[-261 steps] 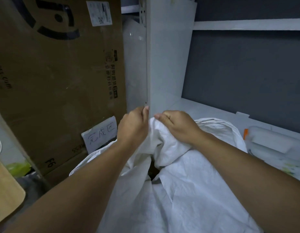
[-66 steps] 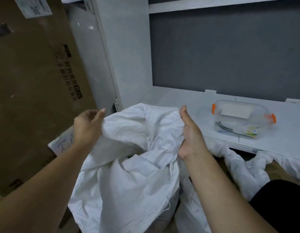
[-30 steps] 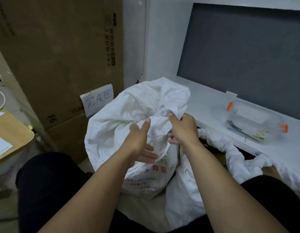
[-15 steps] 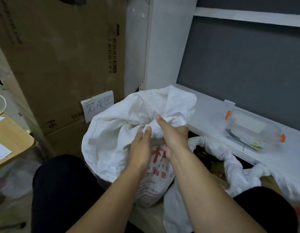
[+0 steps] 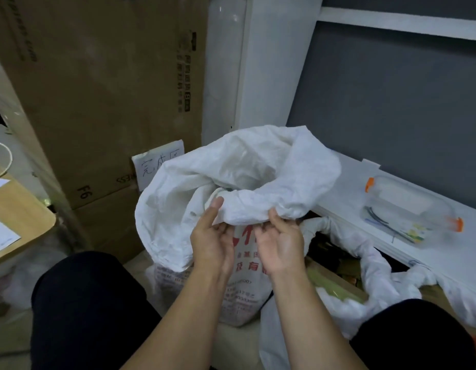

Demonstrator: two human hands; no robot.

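Observation:
A white woven sack [image 5: 178, 209] with red print stands on the floor between my knees, its mouth rolled outward into a thick rim [image 5: 258, 206]. My left hand [image 5: 210, 244] and my right hand [image 5: 282, 247] are side by side, palms up, just under the near part of that rim. Each thumb lies against the rolled cloth and the fingers curl beneath it, so both hands hold the rim. The inside of the sack is dark and its contents are hidden.
A big cardboard box [image 5: 98, 89] with a handwritten paper label [image 5: 158, 165] stands behind the sack. At right, a white shelf [image 5: 349, 188] carries a clear container with orange clips [image 5: 410, 217]. More white cloth [image 5: 370, 265] lies below it. A wooden table corner [image 5: 21, 217] is at left.
Both hands have dropped a little and turned palms up under the rim. The sack's mouth is rolled further down, and more of the red print shows.

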